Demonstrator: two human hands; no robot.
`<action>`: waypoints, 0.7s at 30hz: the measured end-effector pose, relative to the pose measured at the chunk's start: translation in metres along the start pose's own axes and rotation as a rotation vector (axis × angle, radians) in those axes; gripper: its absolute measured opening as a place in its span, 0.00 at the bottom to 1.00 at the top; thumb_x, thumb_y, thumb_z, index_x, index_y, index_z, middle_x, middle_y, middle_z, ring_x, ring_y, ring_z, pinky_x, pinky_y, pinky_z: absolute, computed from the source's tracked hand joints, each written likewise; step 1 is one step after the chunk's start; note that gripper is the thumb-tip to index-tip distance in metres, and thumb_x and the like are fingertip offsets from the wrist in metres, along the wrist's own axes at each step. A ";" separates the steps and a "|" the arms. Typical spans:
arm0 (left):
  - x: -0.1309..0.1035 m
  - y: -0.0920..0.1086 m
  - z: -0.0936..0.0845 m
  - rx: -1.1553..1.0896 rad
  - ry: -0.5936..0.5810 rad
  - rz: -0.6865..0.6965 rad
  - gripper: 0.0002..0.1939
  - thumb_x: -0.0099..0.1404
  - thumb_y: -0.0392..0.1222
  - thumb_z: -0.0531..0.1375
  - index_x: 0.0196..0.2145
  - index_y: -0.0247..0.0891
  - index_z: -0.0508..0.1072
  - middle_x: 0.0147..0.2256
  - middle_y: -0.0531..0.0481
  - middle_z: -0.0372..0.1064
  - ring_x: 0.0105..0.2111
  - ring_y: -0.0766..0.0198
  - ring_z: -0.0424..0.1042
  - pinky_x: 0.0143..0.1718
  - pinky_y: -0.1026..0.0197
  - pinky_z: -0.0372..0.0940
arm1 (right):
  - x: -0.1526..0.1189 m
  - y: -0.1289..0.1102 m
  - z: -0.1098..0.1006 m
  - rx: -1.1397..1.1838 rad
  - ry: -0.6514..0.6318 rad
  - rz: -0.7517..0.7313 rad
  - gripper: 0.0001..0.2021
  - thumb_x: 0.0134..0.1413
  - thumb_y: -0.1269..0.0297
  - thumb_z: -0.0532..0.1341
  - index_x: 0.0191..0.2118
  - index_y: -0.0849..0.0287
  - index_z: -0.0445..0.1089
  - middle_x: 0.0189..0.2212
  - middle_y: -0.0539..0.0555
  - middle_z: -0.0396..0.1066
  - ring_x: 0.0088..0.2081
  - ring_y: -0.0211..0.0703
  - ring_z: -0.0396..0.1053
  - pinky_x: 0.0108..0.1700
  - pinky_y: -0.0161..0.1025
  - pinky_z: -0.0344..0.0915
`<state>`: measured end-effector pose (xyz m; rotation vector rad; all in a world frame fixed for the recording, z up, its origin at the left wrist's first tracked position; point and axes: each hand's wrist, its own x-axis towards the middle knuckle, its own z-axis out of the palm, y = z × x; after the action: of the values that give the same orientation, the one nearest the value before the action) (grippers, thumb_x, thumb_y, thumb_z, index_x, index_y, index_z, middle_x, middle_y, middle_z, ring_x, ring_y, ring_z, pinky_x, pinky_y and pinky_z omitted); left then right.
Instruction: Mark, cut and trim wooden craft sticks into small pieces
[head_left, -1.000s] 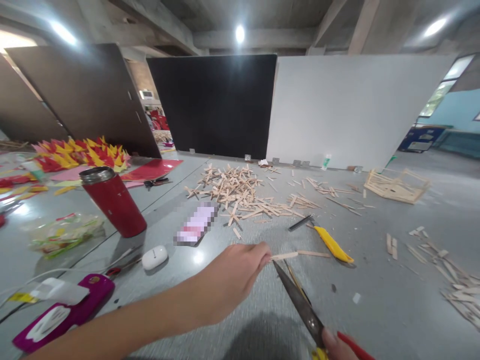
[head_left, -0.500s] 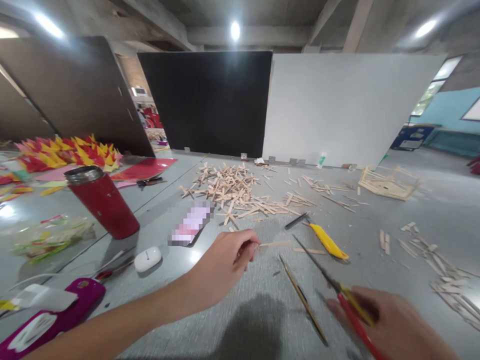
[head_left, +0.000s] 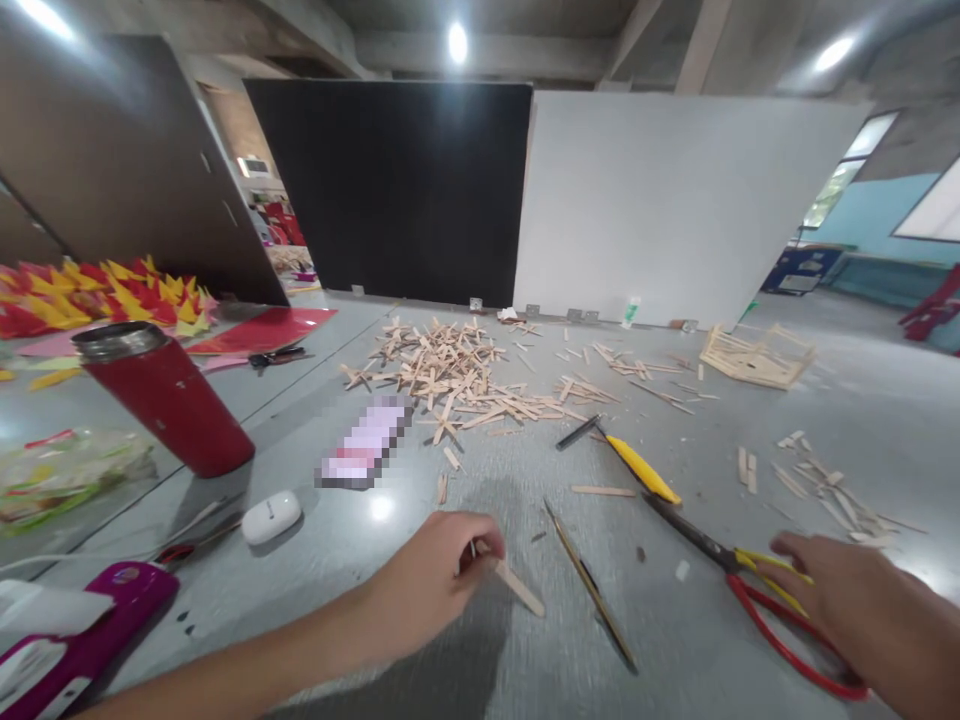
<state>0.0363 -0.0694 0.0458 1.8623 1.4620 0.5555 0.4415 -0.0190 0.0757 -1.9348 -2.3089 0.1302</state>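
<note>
My left hand (head_left: 442, 565) pinches a flat wooden craft stick (head_left: 521, 588), whose free end points toward the right and down over the grey table. At the right, my right hand (head_left: 847, 590) has its fingers at the yellow loop of a pair of scissors (head_left: 724, 560). The scissors lie low over the tabletop, the red loop spread away from the yellow one and the dark blades pointing up and left. Between the hands is a thin brass-coloured pointed tool (head_left: 596, 595). A single craft stick (head_left: 604, 491) rests beyond it, beside a yellow-handled cutter (head_left: 641, 468).
A heap of wooden pieces (head_left: 442, 365) spreads mid-table, with cut scraps (head_left: 840, 490) on the right. A stick frame (head_left: 761, 358) stands far right. Leftward are a phone (head_left: 367, 440), white case (head_left: 271, 518), red flask (head_left: 176, 405) and purple glue gun (head_left: 112, 610).
My left hand has come nearer, its stick now angled downward. The scissors have turned and their handles have parted, with my right hand shifting right and up. The view has shifted slightly.
</note>
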 end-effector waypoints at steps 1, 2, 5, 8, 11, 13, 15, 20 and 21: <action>0.000 -0.001 0.003 -0.001 -0.006 0.001 0.10 0.70 0.32 0.57 0.38 0.38 0.78 0.33 0.51 0.75 0.32 0.60 0.70 0.37 0.61 0.62 | 0.007 -0.010 0.000 -0.056 0.007 0.002 0.18 0.67 0.63 0.56 0.27 0.54 0.78 0.27 0.65 0.81 0.29 0.59 0.82 0.29 0.46 0.67; 0.001 -0.001 0.006 -0.004 -0.010 0.007 0.09 0.71 0.33 0.57 0.38 0.38 0.78 0.32 0.51 0.75 0.32 0.60 0.70 0.37 0.61 0.62 | 0.016 -0.021 0.001 -0.063 0.000 -0.018 0.15 0.66 0.63 0.57 0.35 0.56 0.81 0.35 0.67 0.84 0.36 0.63 0.83 0.34 0.47 0.70; 0.003 -0.001 0.013 -0.012 -0.012 0.079 0.09 0.70 0.33 0.58 0.38 0.39 0.79 0.34 0.50 0.77 0.32 0.60 0.72 0.37 0.61 0.64 | 0.048 -0.048 0.017 -0.045 -0.018 -0.139 0.18 0.73 0.62 0.53 0.50 0.61 0.80 0.50 0.70 0.81 0.50 0.63 0.81 0.48 0.51 0.73; 0.005 -0.004 0.018 0.003 -0.023 0.169 0.11 0.70 0.31 0.58 0.38 0.41 0.80 0.37 0.50 0.77 0.34 0.60 0.74 0.38 0.62 0.65 | 0.075 -0.066 0.039 -0.051 -0.003 -0.206 0.17 0.72 0.67 0.56 0.58 0.64 0.77 0.51 0.71 0.79 0.52 0.63 0.80 0.53 0.53 0.72; 0.006 -0.011 0.022 0.059 -0.053 0.190 0.12 0.71 0.29 0.58 0.40 0.40 0.82 0.37 0.49 0.76 0.35 0.61 0.75 0.38 0.63 0.65 | 0.086 -0.074 0.055 -0.062 0.030 -0.247 0.19 0.69 0.70 0.59 0.62 0.67 0.75 0.48 0.71 0.80 0.50 0.66 0.79 0.54 0.58 0.72; 0.006 -0.015 0.024 0.084 -0.056 0.198 0.13 0.73 0.29 0.58 0.41 0.40 0.82 0.38 0.50 0.76 0.35 0.62 0.76 0.38 0.64 0.66 | 0.085 -0.076 0.058 -0.049 0.056 -0.272 0.21 0.70 0.73 0.55 0.62 0.67 0.75 0.48 0.71 0.80 0.50 0.65 0.79 0.55 0.57 0.72; 0.005 -0.017 0.025 0.099 -0.023 0.226 0.13 0.75 0.28 0.58 0.41 0.40 0.82 0.38 0.50 0.75 0.36 0.62 0.76 0.39 0.64 0.68 | 0.079 -0.076 0.053 -0.027 0.094 -0.275 0.26 0.69 0.77 0.47 0.64 0.67 0.73 0.52 0.72 0.79 0.52 0.63 0.79 0.56 0.56 0.72; 0.001 -0.017 0.027 0.153 0.065 0.264 0.16 0.76 0.26 0.58 0.51 0.40 0.81 0.48 0.45 0.76 0.46 0.56 0.76 0.51 0.56 0.72 | 0.048 -0.083 0.027 0.110 0.185 -0.246 0.26 0.76 0.63 0.42 0.63 0.62 0.73 0.56 0.69 0.79 0.54 0.61 0.78 0.56 0.54 0.72; 0.000 -0.016 0.026 0.176 0.074 0.265 0.16 0.75 0.25 0.58 0.53 0.39 0.80 0.49 0.44 0.76 0.48 0.54 0.75 0.53 0.53 0.72 | 0.039 -0.086 0.023 0.164 0.157 -0.259 0.25 0.78 0.58 0.43 0.60 0.58 0.75 0.54 0.65 0.80 0.53 0.59 0.79 0.54 0.51 0.74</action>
<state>0.0440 -0.0741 0.0162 2.2149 1.3564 0.6443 0.3472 0.0041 0.0674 -1.4992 -2.3373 0.1319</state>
